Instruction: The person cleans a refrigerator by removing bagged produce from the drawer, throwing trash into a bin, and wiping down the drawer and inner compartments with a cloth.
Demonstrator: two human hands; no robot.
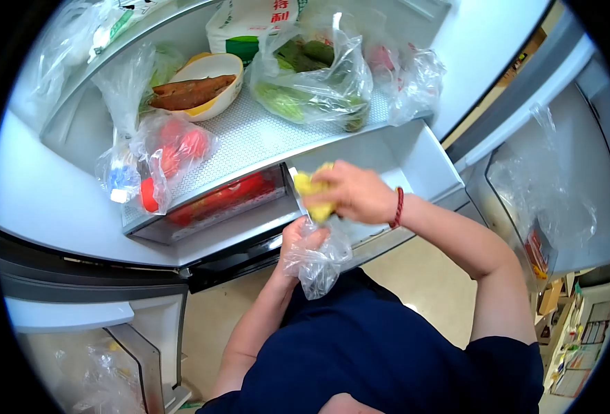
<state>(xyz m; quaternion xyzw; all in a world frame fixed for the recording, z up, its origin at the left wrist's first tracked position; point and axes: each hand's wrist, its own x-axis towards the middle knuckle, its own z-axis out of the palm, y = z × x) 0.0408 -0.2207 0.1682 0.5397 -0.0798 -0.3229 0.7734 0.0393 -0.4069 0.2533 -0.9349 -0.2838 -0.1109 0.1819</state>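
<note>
A crumpled yellow cloth (pixel 312 190) is in my right hand (pixel 352 193), its fingers closed over it at the open drawer's (pixel 425 155) divider. Just below, my left hand (pixel 303 240) grips a clear plastic bag (pixel 322 259) that hangs in front of the drawer's edge. The two hands are close together, and the cloth's lower end meets the top of the left hand. In the drawer's left part, under the shelf, lies something red in packaging (pixel 239 190).
On the fridge shelf (pixel 250 138) above are a bowl (pixel 215 69) of sweet potatoes (pixel 191 93), a bag of green vegetables (pixel 305 76) and bagged red items (pixel 181 148). Open doors with racks (pixel 553 186) stand on both sides. A white printed bag (pixel 246 24) is at the back.
</note>
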